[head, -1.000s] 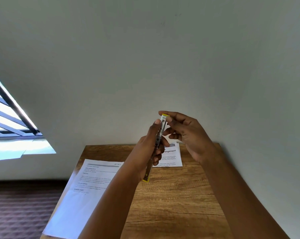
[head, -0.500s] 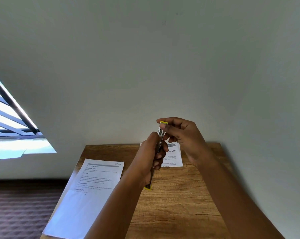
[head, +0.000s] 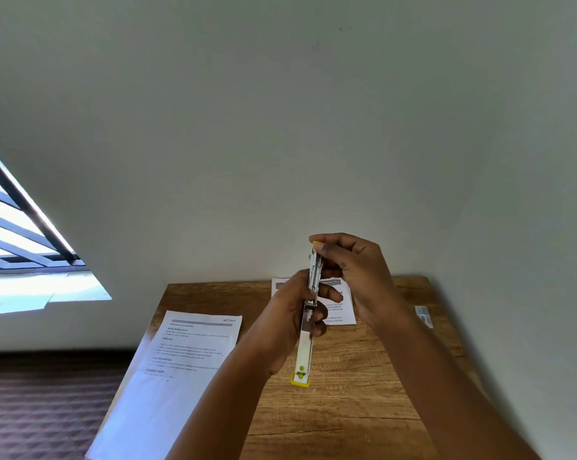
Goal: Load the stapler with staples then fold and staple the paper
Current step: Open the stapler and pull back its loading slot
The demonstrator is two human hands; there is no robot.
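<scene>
A silver-and-white stapler (head: 305, 346) with yellow tips at both ends stands out above a brown wood-grain table (head: 363, 393). At the table's left edge lies a white sheet (head: 181, 360) printed with black text under a grey bar; near the far edge, a smaller white leaflet (head: 342, 310) with dark print and a grey band. The wall (head: 280, 127) is plain pale grey, the floor (head: 41, 410) dark maroon with a fine ribbed pattern.

Table (head: 363, 410): bare wood open at centre and near edge. Sheet (head: 181, 360) covers left side, overhanging the edge. Leaflet (head: 345, 307) lies at back by wall (head: 280, 127), which blocks reach beyond. Small packet (head: 424, 316) near right edge.
</scene>
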